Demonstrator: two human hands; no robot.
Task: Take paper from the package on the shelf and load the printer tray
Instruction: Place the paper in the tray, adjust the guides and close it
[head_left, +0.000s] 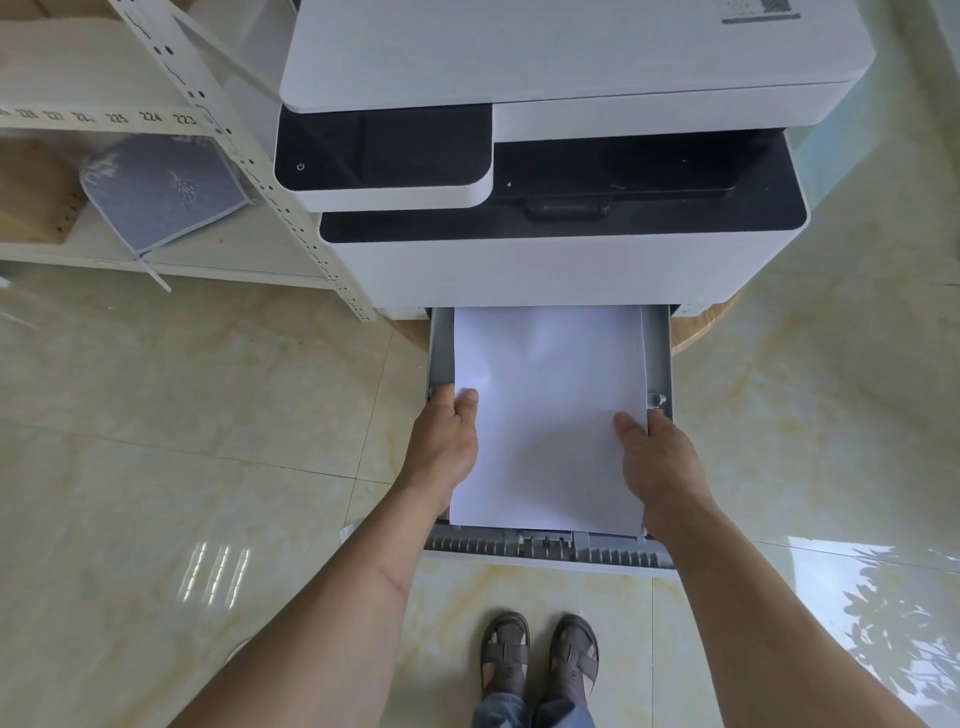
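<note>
A white and black printer (561, 260) stands in front of me with its grey paper tray (545, 551) pulled out at the bottom. A stack of white paper (550, 415) lies in the tray between the side guides. My left hand (447, 441) grips the stack's left edge, thumb on top. My right hand (660, 462) grips the right edge the same way. The far end of the paper reaches under the printer body.
A white metal shelf (156, 119) stands to the left with a grey patterned bag (161, 192) and a cardboard piece on it. The printer rests on a round wooden base (701, 332). Glossy tiled floor surrounds it, and my sandalled feet (540, 660) are below the tray.
</note>
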